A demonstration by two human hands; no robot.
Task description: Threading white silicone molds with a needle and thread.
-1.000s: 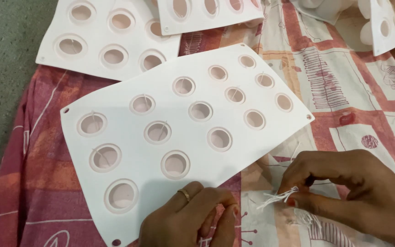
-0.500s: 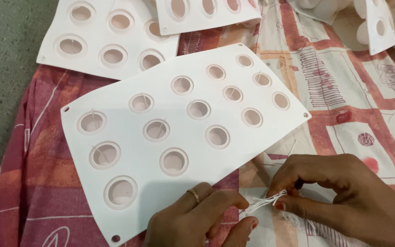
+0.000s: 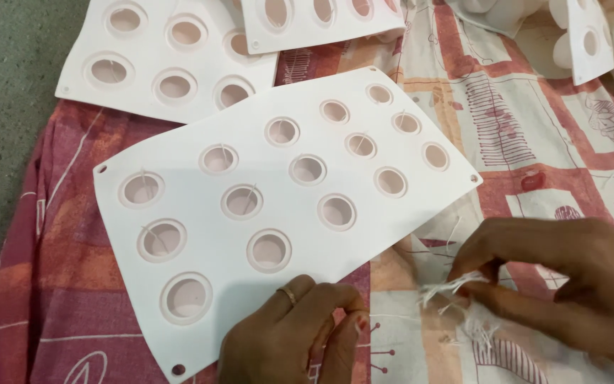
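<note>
A white flexible mould point(image 3: 286, 206) with several round cavities lies on a patterned cloth point(image 3: 520, 128). Thin white threads stand in some of the cavities. My left hand point(image 3: 293, 334), a ring on one finger, rests at the mould's near edge with its fingertips pinched together; no thread shows between them. To the right of the mould, my right hand point(image 3: 570, 284) pinches a small bundle of white threads point(image 3: 449, 288), whose frayed ends point left. More loose threads point(image 3: 481, 331) lie on the cloth under that hand.
A second white mould point(image 3: 172, 64) lies at the back left, a third point(image 3: 321, 21) at the back centre, and further white mould pieces point(image 3: 584, 43) at the back right. Grey floor point(image 3: 1, 107) borders the cloth on the left.
My left hand met the thread bundle half a second ago, then drew back left to the mould's edge. My right hand stayed put with the bundle.
</note>
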